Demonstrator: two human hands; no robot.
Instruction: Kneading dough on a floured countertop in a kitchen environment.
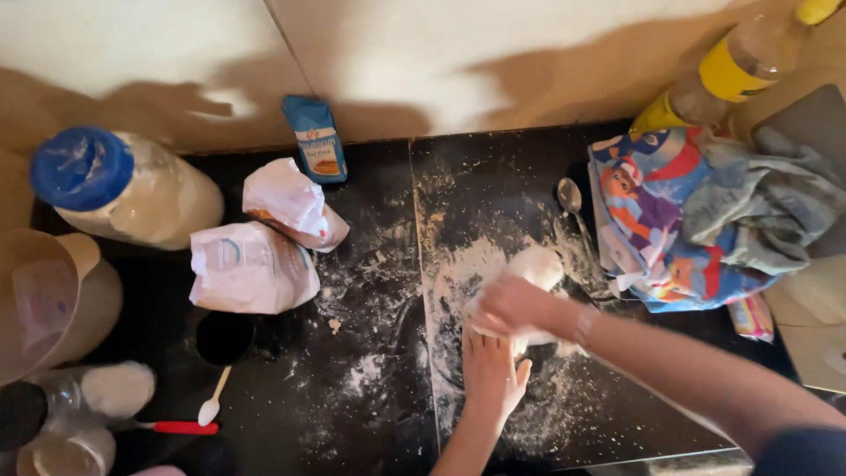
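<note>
— Where's the dough against your hands?

— On the floured black counter, right of the seam. My left hand lies just near of it, palm down, fingers together, its fingertips at the near edge of the lump. My right hand comes in from the right and lies over the near half; the far end pokes out beyond my knuckles.

— And the packages, left to right?

— Far left, a big jar on its side with a blue lid. Then two crumpled white paper bags, one just beyond the other, touching. Behind them a small blue packet stands against the wall. Far right, past a spoon and a bright cartoon cloth, a clear bottle with a yellow label leans.

— How open are the hands?

— Left is flat and released, only touching. Right is curled, grasping the dough from above.
</note>
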